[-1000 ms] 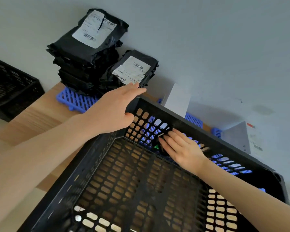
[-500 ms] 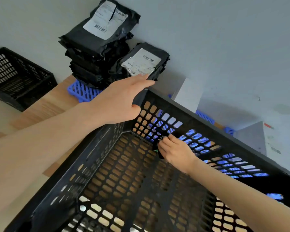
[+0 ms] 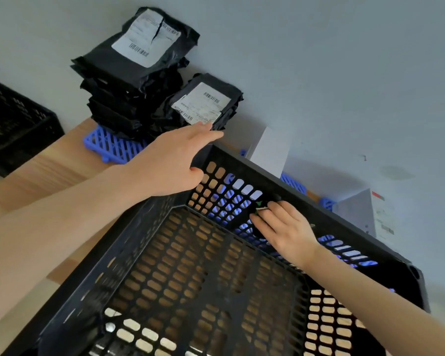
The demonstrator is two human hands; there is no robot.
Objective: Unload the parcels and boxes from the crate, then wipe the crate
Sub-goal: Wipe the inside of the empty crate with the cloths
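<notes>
The black perforated crate [image 3: 306,199] fills the lower view, and nothing lies in it but my right hand and a cloth. My left hand [image 3: 170,165] rests over its far-left corner, fingers stretched out and thumb against the inner wall. My right hand [image 3: 285,229] is inside, holding a small dark cloth [image 3: 258,231] with a green and white bit against the far wall. Behind the crate, a tall stack of black parcels [image 3: 129,80] with white labels stands beside a lower stack [image 3: 203,104].
The parcels sit on a blue plastic pallet [image 3: 113,145] against the grey wall. A white box [image 3: 270,150] and a grey-white box [image 3: 365,214] stand behind the crate's far rim. A second black crate [image 3: 16,124] sits at the left beyond the wooden table [image 3: 44,170].
My right hand has slid the cloth up and to the right along the far wall, close under the rim. My left hand stays on the corner.
</notes>
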